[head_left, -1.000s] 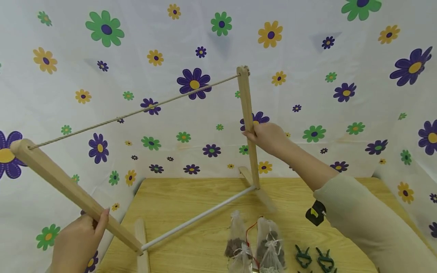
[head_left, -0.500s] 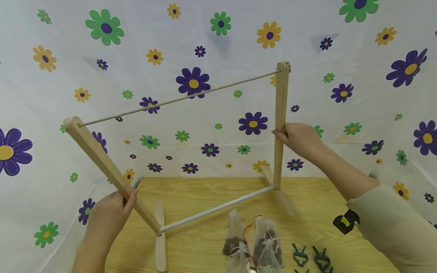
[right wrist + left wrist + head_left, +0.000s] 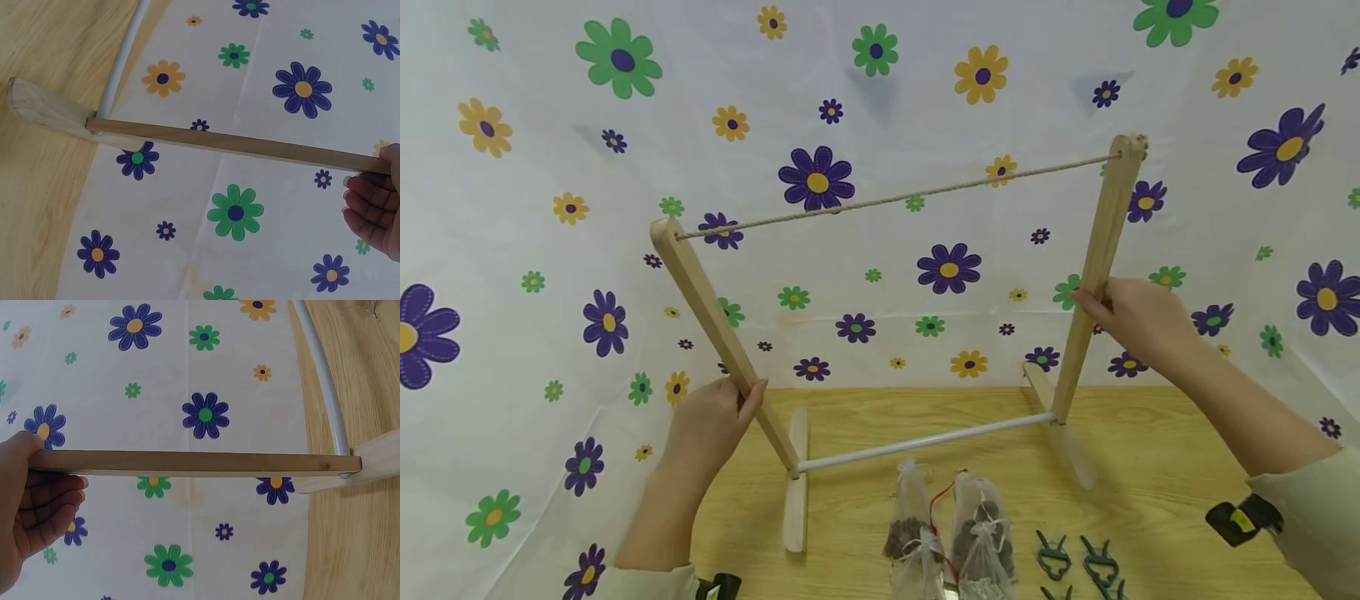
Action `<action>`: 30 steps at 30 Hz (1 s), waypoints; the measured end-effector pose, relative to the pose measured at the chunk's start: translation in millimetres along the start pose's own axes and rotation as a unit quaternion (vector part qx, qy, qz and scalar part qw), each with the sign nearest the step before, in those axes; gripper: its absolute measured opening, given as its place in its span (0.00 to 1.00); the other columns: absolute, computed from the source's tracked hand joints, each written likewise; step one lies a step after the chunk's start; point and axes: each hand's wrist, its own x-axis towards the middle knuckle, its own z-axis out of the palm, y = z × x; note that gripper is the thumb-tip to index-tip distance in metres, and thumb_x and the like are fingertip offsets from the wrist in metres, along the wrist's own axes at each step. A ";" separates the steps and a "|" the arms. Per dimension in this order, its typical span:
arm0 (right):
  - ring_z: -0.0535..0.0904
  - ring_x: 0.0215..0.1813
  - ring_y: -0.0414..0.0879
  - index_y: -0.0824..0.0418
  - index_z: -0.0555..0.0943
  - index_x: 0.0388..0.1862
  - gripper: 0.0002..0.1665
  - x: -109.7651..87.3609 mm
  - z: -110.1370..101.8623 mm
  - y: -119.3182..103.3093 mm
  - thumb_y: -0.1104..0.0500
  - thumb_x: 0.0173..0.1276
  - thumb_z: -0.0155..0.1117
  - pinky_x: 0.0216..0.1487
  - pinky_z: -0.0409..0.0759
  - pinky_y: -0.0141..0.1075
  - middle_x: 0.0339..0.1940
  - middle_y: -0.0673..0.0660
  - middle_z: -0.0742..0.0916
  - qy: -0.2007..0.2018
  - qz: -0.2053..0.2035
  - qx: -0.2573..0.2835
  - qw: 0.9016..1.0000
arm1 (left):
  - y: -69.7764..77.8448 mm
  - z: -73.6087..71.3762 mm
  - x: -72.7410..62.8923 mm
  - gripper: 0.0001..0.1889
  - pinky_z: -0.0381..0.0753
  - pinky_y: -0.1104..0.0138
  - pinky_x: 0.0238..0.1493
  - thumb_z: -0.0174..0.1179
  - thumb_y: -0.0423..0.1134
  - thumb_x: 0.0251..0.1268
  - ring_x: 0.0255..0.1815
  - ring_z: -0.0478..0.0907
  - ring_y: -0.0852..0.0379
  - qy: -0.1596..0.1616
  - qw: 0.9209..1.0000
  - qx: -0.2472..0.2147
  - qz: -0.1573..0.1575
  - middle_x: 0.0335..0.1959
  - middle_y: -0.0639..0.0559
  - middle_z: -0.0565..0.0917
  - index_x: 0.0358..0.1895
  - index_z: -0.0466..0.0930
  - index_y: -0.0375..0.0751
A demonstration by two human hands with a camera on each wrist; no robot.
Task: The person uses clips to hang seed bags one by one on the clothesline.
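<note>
A wooden stand with two posts is held between both hands. My left hand (image 3: 711,425) grips the left post (image 3: 707,312) low down, thumb across its near side; the left wrist view shows the fingers curled beneath that post (image 3: 200,464). Around the middle of the right post (image 3: 1105,217) my right hand (image 3: 1142,321) is wrapped, with curled fingertips visible in the right wrist view below the wood (image 3: 250,145). A thin rope (image 3: 895,198) runs taut between the post tops. Lower down, a white rod (image 3: 925,444) joins the posts near their wooden feet (image 3: 796,512).
In front of the stand, sheer drawstring bags (image 3: 983,542) with dark lumps inside lie on the wood-grain table (image 3: 850,533), a red cord (image 3: 942,492) among them. Several dark green clips (image 3: 1052,554) are at the front right. A flower-printed cloth (image 3: 880,350) hangs behind.
Both hands have carried the stand to the right. Its left side has also swung away from me, so the rope and rod lie closer to level across the head view.
</note>
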 end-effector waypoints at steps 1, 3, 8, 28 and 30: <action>0.67 0.16 0.44 0.70 0.78 0.33 0.24 -4.0 -1.7 2.7 0.49 0.74 0.51 0.16 0.63 0.34 0.16 0.55 0.78 0.005 0.002 -0.004 1.000 | 1.3 2.9 3.5 0.35 0.57 0.69 0.10 0.31 0.59 0.75 0.11 0.55 0.61 0.002 1.000 0.001 0.008 0.10 0.53 0.62 0.18 0.71 0.35; 0.65 0.15 0.43 0.70 0.78 0.32 0.24 -12.7 -5.4 9.6 0.50 0.74 0.51 0.16 0.61 0.34 0.14 0.54 0.77 0.018 0.001 -0.014 1.000 | 5.9 7.7 11.0 0.33 0.57 0.70 0.10 0.36 0.57 0.75 0.11 0.56 0.60 -0.013 1.000 -0.008 0.010 0.10 0.53 0.62 0.19 0.71 0.35; 0.61 0.15 0.42 0.72 0.78 0.31 0.24 -36.6 -13.6 31.0 0.51 0.73 0.53 0.16 0.57 0.32 0.12 0.51 0.73 0.058 -0.006 -0.049 0.997 | 24.6 19.1 29.2 0.18 0.62 0.70 0.12 0.57 0.42 0.68 0.13 0.62 0.59 -0.069 0.996 -0.048 -0.014 0.12 0.51 0.67 0.21 0.74 0.35; 0.62 0.13 0.41 0.75 0.79 0.29 0.27 -69.6 11.0 70.9 0.51 0.74 0.51 0.14 0.58 0.32 0.09 0.50 0.71 0.078 -0.004 -0.049 0.996 | 51.5 70.7 38.2 0.14 0.75 0.66 0.15 0.62 0.39 0.63 0.13 0.74 0.53 -0.036 0.997 -0.050 0.044 0.14 0.46 0.76 0.24 0.78 0.31; 0.62 0.13 0.41 0.75 0.79 0.29 0.26 -70.5 12.5 72.8 0.51 0.74 0.52 0.14 0.58 0.32 0.09 0.50 0.72 0.079 0.003 -0.044 0.996 | 54.0 73.5 38.7 0.15 0.76 0.67 0.15 0.61 0.40 0.64 0.14 0.75 0.53 -0.055 0.996 -0.058 0.032 0.15 0.47 0.76 0.25 0.79 0.31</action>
